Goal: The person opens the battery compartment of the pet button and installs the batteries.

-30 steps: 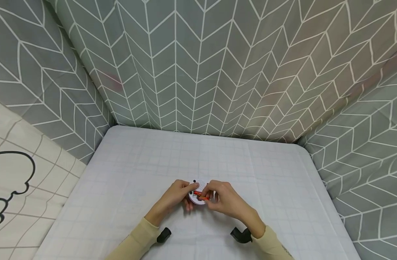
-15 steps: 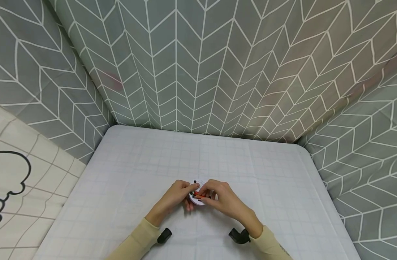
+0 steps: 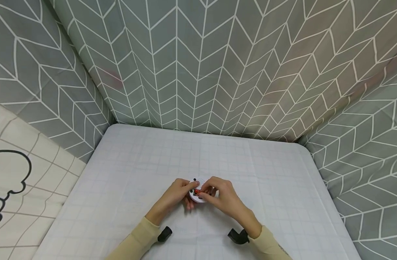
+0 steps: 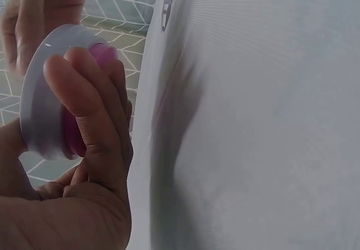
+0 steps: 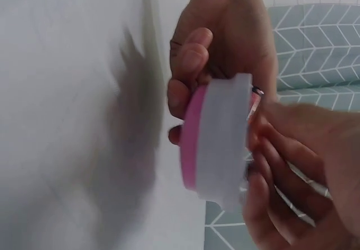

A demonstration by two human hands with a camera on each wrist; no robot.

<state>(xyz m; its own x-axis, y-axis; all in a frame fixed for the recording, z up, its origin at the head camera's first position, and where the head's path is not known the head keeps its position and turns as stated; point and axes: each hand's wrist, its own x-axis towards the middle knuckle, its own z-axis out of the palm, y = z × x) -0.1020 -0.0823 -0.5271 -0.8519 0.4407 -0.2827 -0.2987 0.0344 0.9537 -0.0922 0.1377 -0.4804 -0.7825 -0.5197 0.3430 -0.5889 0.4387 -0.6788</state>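
Evidently, the round device [image 5: 220, 137] lies between left hand [image 3: 177, 191], gripping it, and right hand [image 3: 222, 190] (grasp unclear).

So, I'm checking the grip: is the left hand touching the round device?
Touching: in the left wrist view, the left hand wraps its fingers around the round device.

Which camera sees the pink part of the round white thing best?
The right wrist view: the pink part shows as a long band. In the left wrist view, fingers hide much; the head view doesn't clearly show it.
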